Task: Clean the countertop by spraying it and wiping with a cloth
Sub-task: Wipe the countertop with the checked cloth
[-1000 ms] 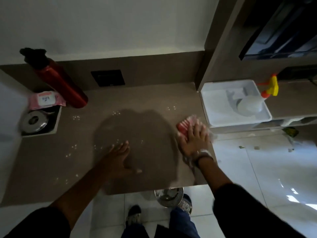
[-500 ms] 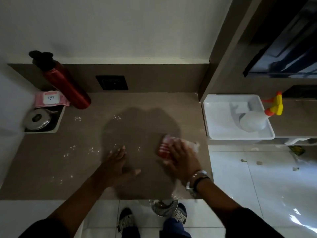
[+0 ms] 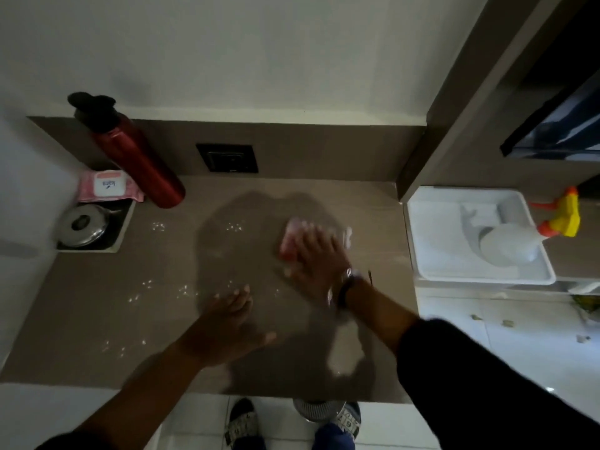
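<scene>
The brown countertop [image 3: 97, 306] carries scattered white spray droplets on its left half. My right hand [image 3: 319, 258] lies flat on a red and white cloth [image 3: 290, 239] and presses it onto the counter right of centre; the hand and cloth are motion-blurred. My left hand [image 3: 227, 326] rests palm down on the counter, fingers spread, holding nothing. The spray bottle [image 3: 513, 245], white with a yellow and orange trigger, lies on its side in a white tray [image 3: 431, 222] at the right.
A red metal bottle [image 3: 136, 157] with a black cap stands at the back left. Beside it are a pink wipes pack [image 3: 108, 186] and a round steel lid [image 3: 84, 225] in a recess. A black socket plate [image 3: 227, 157] sits in the backsplash. A column borders the counter's right end.
My right hand has swept the cloth from the counter's right edge toward the centre and farther back. My left hand has stayed planted in the same spot.
</scene>
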Action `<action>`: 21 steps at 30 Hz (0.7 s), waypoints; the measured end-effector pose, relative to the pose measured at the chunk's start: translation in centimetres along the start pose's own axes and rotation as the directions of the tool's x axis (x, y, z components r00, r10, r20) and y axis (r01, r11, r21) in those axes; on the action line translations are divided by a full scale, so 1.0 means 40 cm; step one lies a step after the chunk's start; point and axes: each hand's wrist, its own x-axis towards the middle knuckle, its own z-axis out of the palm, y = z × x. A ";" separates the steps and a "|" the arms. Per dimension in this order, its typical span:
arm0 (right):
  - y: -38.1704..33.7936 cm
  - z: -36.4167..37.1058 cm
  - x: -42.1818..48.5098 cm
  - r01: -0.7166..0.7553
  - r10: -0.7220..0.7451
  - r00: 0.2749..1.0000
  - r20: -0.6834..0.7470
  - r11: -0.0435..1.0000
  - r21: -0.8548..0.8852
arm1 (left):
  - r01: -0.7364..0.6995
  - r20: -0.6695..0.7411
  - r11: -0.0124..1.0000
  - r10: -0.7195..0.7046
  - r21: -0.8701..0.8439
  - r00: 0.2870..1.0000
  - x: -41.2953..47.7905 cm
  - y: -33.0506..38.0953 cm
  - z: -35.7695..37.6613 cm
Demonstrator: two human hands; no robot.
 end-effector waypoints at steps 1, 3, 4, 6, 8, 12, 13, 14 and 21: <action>-0.008 0.033 -0.076 0.087 -0.087 0.996 0.002 0.996 -0.033 | -0.011 -0.002 1.000 0.011 0.018 1.000 0.001 -0.006 -0.002; 0.020 0.084 -0.220 0.107 -0.107 0.994 0.018 0.994 0.001 | -0.036 0.066 0.999 0.035 0.010 0.997 0.006 -0.018 -0.013; 0.047 0.099 -0.268 0.024 -0.024 1.000 0.007 0.999 0.029 | -0.042 0.087 0.999 0.042 0.006 0.995 0.008 -0.024 -0.016; 0.090 0.082 -0.266 -0.171 0.174 0.984 -0.036 0.982 0.075 | -0.058 0.080 0.998 0.056 0.024 0.995 0.008 -0.031 -0.018; 0.097 0.038 -0.171 -0.328 0.339 0.938 -0.071 0.935 0.138 | -0.080 0.082 0.996 0.076 0.046 0.994 0.003 -0.031 -0.011; 0.158 -0.060 0.081 -0.577 0.617 0.785 -0.045 0.757 0.308 | -0.062 0.071 0.994 0.056 0.087 0.996 0.013 -0.034 0.000; 0.172 -0.080 0.127 -0.603 0.643 0.765 -0.012 0.724 0.334 | -0.069 0.071 0.993 0.063 0.092 0.996 0.014 -0.036 -0.002; 0.178 -0.094 0.165 -0.621 0.658 0.752 0.020 0.699 0.355 | -0.078 0.063 0.993 0.072 0.093 0.995 0.014 -0.037 -0.003; 0.052 -0.089 0.237 -0.496 0.520 0.852 -0.061 0.839 0.223 | -0.158 0.018 0.981 0.157 0.117 0.987 -0.001 -0.052 -0.002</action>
